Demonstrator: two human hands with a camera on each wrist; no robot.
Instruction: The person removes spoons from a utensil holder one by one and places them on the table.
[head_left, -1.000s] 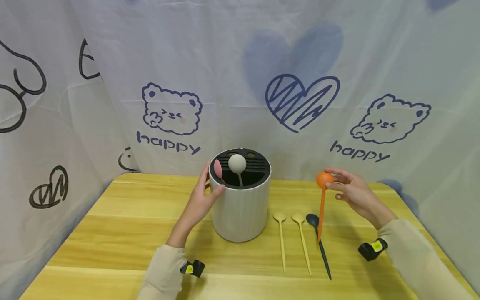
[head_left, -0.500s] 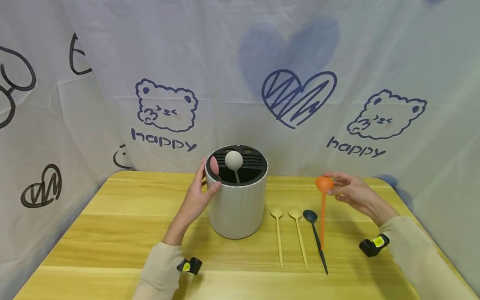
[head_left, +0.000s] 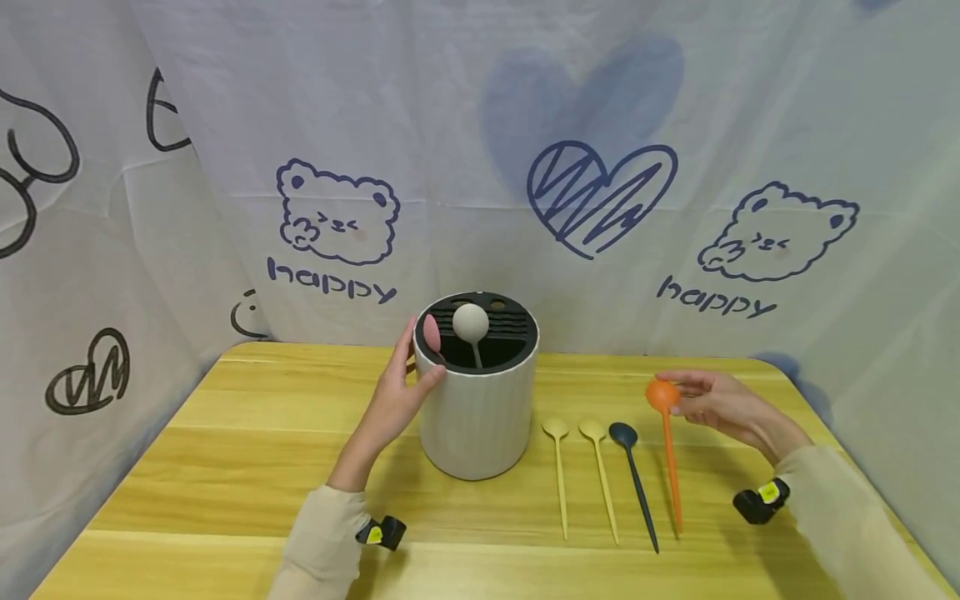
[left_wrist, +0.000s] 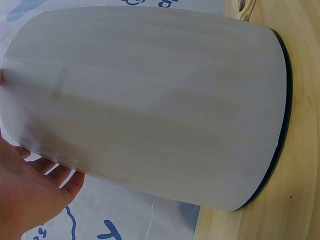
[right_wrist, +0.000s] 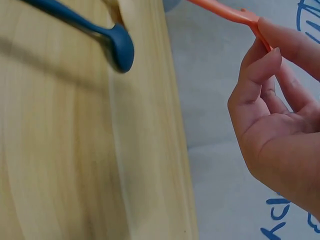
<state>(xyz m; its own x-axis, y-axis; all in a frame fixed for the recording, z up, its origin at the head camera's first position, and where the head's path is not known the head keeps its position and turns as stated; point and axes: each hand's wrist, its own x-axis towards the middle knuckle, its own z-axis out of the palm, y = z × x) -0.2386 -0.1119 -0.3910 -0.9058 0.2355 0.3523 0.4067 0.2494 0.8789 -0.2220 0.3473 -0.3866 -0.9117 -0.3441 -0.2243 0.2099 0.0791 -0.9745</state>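
Note:
A white cylindrical utensil holder [head_left: 476, 425] with a black slotted top stands on the table. My left hand [head_left: 393, 404] grips its left side near the rim, thumb at the front and fingers around the back; the left wrist view shows those fingers [left_wrist: 59, 175] against the wall. A pink spoon [head_left: 432, 332] and a pale grey spoon [head_left: 471, 323] stand in the holder. At the right, my right hand [head_left: 731, 412] pinches the bowl edge of an orange spoon [head_left: 670, 450] between thumb and fingertips. Its handle slants down beside a dark blue spoon [head_left: 635, 475].
Two yellow spoons [head_left: 559, 475] lie side by side between the holder and the dark blue spoon, bowls pointing away. The wooden table [head_left: 225, 467] ends at a printed cloth [head_left: 450, 150] hanging behind it.
My right hand has moved right and down with the orange spoon, whose handle has swung from crossing the dark blue spoon to its right side. My left hand keeps its hold on the holder.

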